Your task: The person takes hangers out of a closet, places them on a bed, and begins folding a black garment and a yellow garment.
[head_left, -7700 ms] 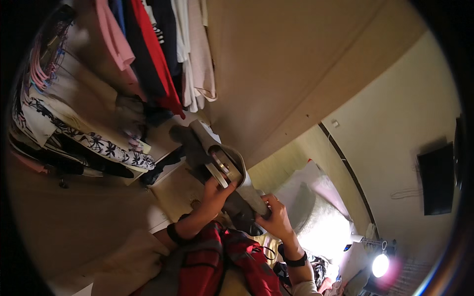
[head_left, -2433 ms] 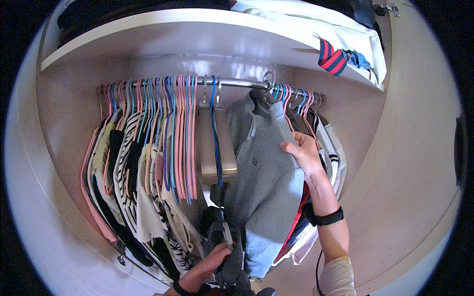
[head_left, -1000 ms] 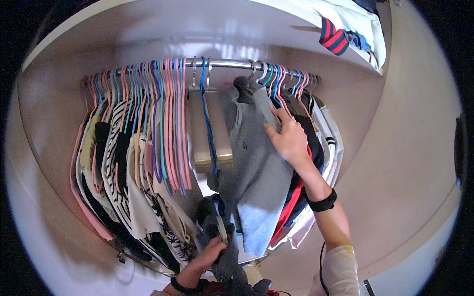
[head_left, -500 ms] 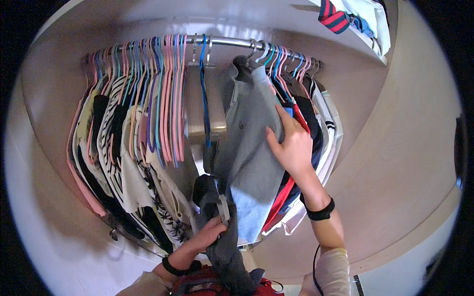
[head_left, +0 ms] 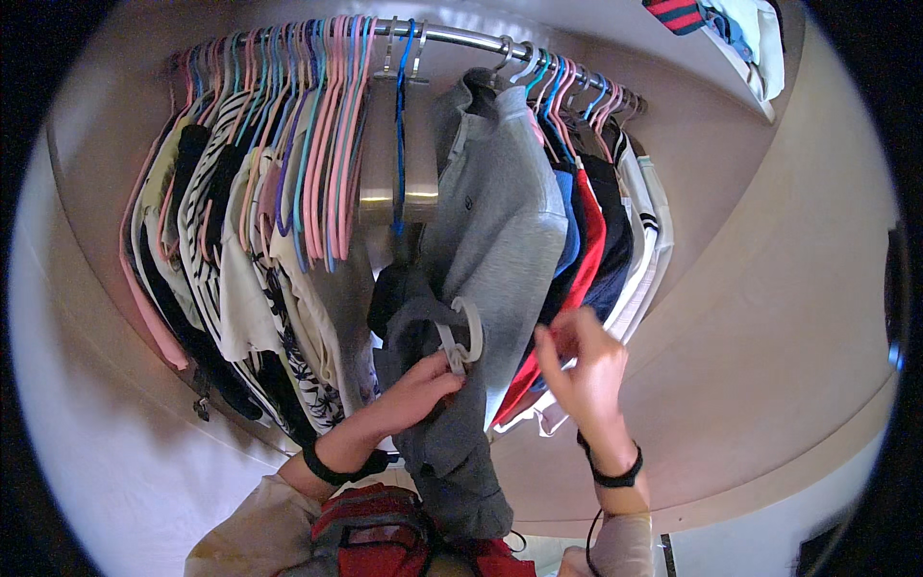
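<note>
Gripping a white hanger point(head_left: 475, 332) in the closed left hand point(head_left: 423, 389), with a dark top point(head_left: 447, 462) bunched around it and trailing down toward the lap. Holding both before the lower left part of a grey sweater point(head_left: 505, 212), hung by its hook from a metal rod point(head_left: 461, 38). Holding the right hand point(head_left: 591, 370) a little apart from the sweater, fingers loosely curled and parted from the thumb, in front of a red garment point(head_left: 586, 250); cannot tell whether touching it. Wearing a black band point(head_left: 615, 471) on each wrist. At the lap, beside the dark top, showing red and grey cloth point(head_left: 375, 529).

Looking left from the sweater, past a blue hanger point(head_left: 400, 135), to a tight bunch of pink hangers point(head_left: 336, 163), then to packed clothes, including a striped shirt point(head_left: 200, 250). Looking right, to dark garments point(head_left: 606, 221) and then white ones point(head_left: 644, 221). At the upper right, seeing a shelf point(head_left: 755, 87) with white cloth point(head_left: 769, 48) and a red-striped band point(head_left: 673, 14).
</note>
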Demonstrator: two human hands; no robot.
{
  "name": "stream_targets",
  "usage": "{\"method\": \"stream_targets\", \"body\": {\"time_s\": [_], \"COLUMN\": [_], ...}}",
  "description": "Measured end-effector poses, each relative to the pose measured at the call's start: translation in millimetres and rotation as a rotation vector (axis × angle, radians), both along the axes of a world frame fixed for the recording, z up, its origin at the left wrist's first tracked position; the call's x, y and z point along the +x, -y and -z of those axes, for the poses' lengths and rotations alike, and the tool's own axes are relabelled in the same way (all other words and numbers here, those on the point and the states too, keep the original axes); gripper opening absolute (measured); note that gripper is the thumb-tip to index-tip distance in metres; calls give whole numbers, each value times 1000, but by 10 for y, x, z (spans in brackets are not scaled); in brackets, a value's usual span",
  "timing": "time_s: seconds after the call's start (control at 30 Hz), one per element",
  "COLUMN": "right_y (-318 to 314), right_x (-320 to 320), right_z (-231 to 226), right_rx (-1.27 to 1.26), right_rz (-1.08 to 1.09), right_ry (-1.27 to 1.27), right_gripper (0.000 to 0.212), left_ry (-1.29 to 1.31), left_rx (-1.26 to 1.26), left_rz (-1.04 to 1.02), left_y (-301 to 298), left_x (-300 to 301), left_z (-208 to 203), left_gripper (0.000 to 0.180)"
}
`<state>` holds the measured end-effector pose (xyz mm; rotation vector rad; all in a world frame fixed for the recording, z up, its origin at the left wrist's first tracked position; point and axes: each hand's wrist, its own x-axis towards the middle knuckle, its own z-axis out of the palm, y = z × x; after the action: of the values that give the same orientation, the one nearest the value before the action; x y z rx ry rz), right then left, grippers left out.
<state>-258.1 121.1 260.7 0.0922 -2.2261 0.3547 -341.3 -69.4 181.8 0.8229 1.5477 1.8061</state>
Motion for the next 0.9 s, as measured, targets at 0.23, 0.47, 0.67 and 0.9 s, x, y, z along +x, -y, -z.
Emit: {"method": "stream_targets", "body": {"time_s": [0.23,0.47,0.67,0.9], "right_y": [257,270,359,360], "right_x": [550,735,716,630], "right_z": [22,103,-3,30], "right_rx": [-160,-40,-82,-233], "right_rz": [-238,-205,-194,-135], "right_ry": [571,694,692,571], "right_gripper": [34,40,41,32], "left_ry": [-17,145,147,-182], "left_rx": [125,205,171,214], "left_rz": [-53,-83,-65,-215], "left_y": [-265,-389,-466,-566], "left_x": [-118,-174,-352,-489], "left_z": [30,-236,-431,-378], "left_gripper": [20,28,31,31]}}
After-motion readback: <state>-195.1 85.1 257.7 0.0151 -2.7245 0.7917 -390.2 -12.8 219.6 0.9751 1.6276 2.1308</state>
